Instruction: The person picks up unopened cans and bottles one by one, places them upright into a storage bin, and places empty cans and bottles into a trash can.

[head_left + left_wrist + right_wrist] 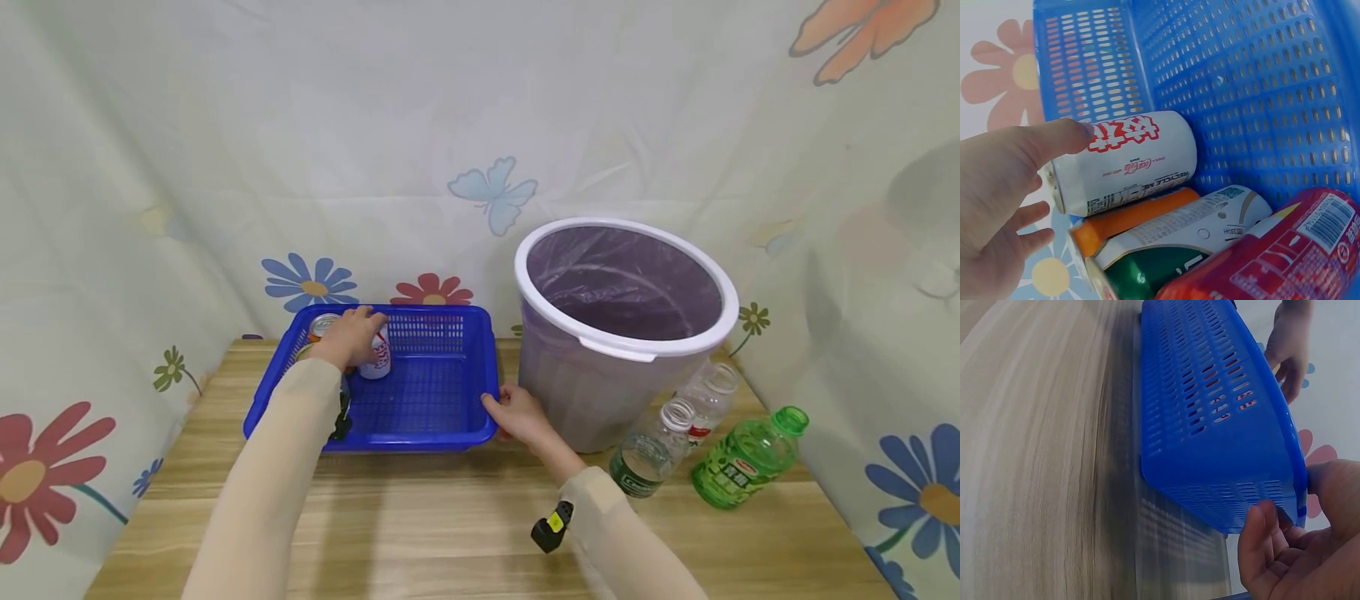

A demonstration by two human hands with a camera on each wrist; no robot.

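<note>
In the head view a blue plastic basket (408,440) sits on the wooden table, with several drink cans at its left end. My left hand (351,333) is over the white can with red lettering (377,358). Seen from the left wrist, the thumb lies against the white can (1135,165), while the other fingers show loosely bent past its top end. Beside it are an orange can (1141,219), a white-and-green can (1185,234) and a red can (1285,256). My right hand (522,414) grips the basket's right rim, thumb above and fingers (1260,534) underneath.
A tall bin (577,400) with a white rim and clear liner stands right of the basket. To its right are two clear bottles, one with a green label (648,458) and one behind it (708,396), plus a green bottle (750,458). A flowered curtain (375,125) hangs behind.
</note>
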